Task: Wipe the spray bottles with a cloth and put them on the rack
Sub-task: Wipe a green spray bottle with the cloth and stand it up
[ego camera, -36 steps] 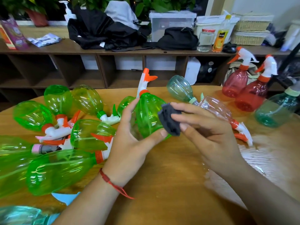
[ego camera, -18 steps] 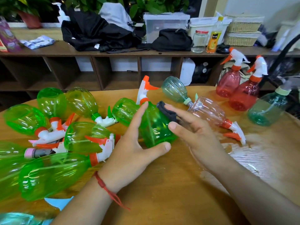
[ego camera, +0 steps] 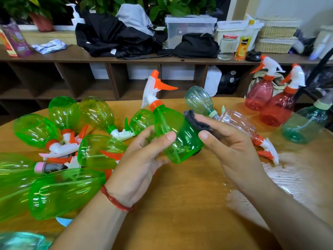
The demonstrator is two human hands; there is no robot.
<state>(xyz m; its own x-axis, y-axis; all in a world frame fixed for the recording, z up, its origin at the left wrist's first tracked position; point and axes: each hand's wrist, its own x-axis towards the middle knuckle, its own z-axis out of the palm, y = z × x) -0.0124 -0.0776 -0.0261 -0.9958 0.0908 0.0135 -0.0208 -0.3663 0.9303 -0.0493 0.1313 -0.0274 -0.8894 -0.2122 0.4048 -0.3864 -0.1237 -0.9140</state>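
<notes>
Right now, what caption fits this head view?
Left hand grips green spray bottle; right hand presses dark cloth against it.

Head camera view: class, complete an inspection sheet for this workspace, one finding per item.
Surface: round wooden table, glossy patch at its right.
Job's things: transparent green plastic spray bottle held tilted; dark grey cloth against its base; more green bottles lying at left; red bottles and a teal bottle upright at right.
Clutter: black clothing, clear plastic box, glass jar on the shelf top.
Grippers: left hand grips the green bottle; right hand fingers hold the cloth to it.
Cables: nothing seen.
Surroundings: dark wooden shelving behind the table, leafy plants.
</notes>
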